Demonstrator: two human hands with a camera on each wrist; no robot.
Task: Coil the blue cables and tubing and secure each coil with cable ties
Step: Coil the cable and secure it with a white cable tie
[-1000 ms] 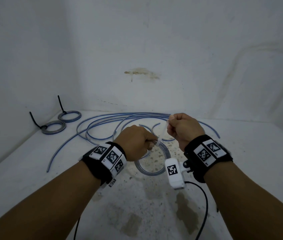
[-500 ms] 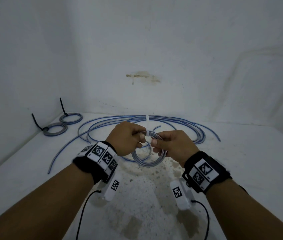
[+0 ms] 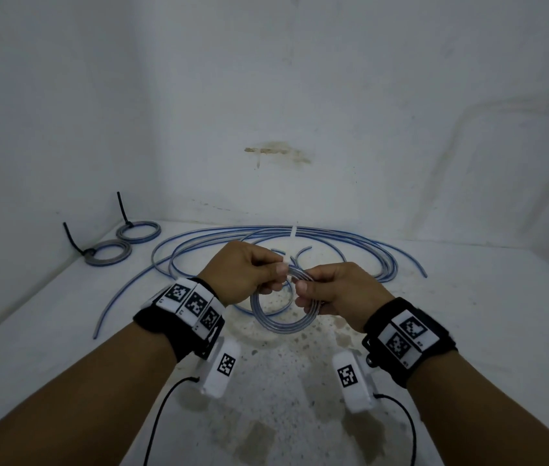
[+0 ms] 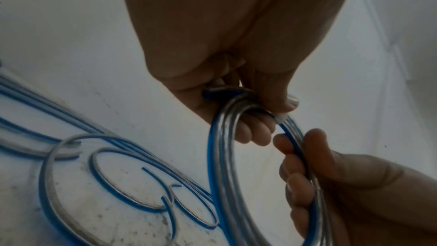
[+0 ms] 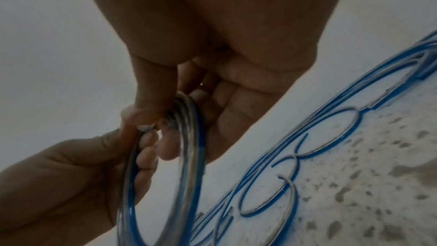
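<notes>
A small coil of blue-and-clear tubing (image 3: pixel 279 322) hangs between both hands above the white floor. My left hand (image 3: pixel 249 275) pinches the coil's top left, where a white cable tie (image 3: pixel 292 234) sticks straight up. My right hand (image 3: pixel 330 290) grips the coil's right side with curled fingers. In the left wrist view my left hand (image 4: pixel 248 100) holds the coil (image 4: pixel 224 166) at the tie's head, and the right hand (image 4: pixel 307 175) holds the far side. In the right wrist view the coil (image 5: pixel 187 156) runs under my right thumb (image 5: pixel 146 108).
Loose blue tubing (image 3: pixel 350 245) lies in long loops on the floor behind the hands, with short curled pieces (image 4: pixel 132 179) nearer. Two tied coils (image 3: pixel 108 252) (image 3: pixel 138 231) with black ties sit by the left wall. White walls close in at the back and left.
The right hand let go of the tie's tail and came down to grip the coil's right side. Both hands drew nearer to me; the tie's tail now stands up.
</notes>
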